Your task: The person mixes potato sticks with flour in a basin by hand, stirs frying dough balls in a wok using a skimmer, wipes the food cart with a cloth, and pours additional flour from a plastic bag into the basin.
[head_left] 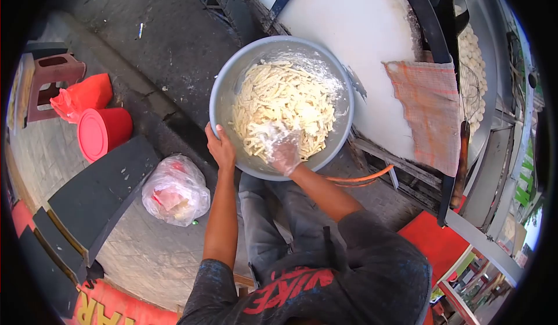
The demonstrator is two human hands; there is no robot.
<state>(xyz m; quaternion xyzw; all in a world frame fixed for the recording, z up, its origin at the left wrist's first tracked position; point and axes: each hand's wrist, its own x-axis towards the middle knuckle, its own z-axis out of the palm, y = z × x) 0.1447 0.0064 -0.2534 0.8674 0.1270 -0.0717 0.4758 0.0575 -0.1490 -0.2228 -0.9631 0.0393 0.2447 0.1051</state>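
Observation:
A large grey basin (216,95) is in front of me, filled with pale, flour-dusted strips (285,92) that look like cut dough or potato. My left hand (221,148) grips its near-left rim, with the thumb at the top edge and the fingers along the outer side. Inside the basin, my right hand (286,153) wears a clear plastic glove and reaches into the near side of the strips. White flour coats its fingers, which are partly buried, so their pose cannot be made out. Loose flour clings to the basin's far right wall.
At right, a cart holds a worn cloth (427,110), a wire skimmer (463,151) and a metal pan (491,87) with several round pale pieces. To the left are a knotted plastic bag (176,190), a red bucket (104,132), a dark bench (102,194) and a stool (49,84).

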